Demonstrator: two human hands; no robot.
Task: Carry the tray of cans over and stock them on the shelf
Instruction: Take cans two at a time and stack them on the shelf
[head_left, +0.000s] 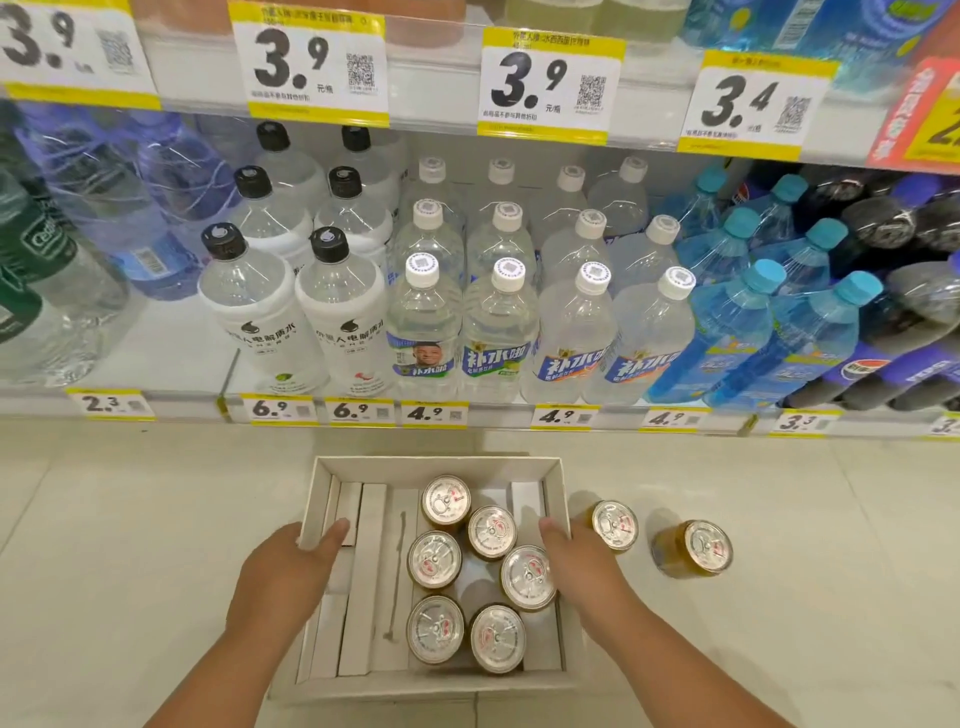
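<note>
Head camera looks down on a white cardboard tray (439, 465) over the pale floor (156, 519), just below the shelf (182, 364) edge. Six cans (434, 558) stand upright inside it, silver pull-tab lids up, all crowded into the tray's right half; the left half shows only white cardboard dividers (371, 571). Two more cans (615, 524) sit on the floor outside, at about 3 o'clock from the tray: one just beside the right wall, the other farther out and tilted.

Left hand (283, 577) grasps the tray's left wall at 9 o'clock, thumb hooked over the rim to the inside. Right hand (584, 564) grasps the right wall at 3 o'clock the same way, thumb inside beside the nearest can.

At 12 o'clock the shelf carries rows of bottles: six black-capped white bottles (249, 317) in two columns of three, four columns of white-capped clear bottles (423, 332), then blue-capped blue bottles (727, 332) and dark cola bottles (893, 322) toward 2 o'clock. Yellow-edged price tags (280, 409) line the shelf edge, and four large price tags (311, 65) hang from the shelf above.
</note>
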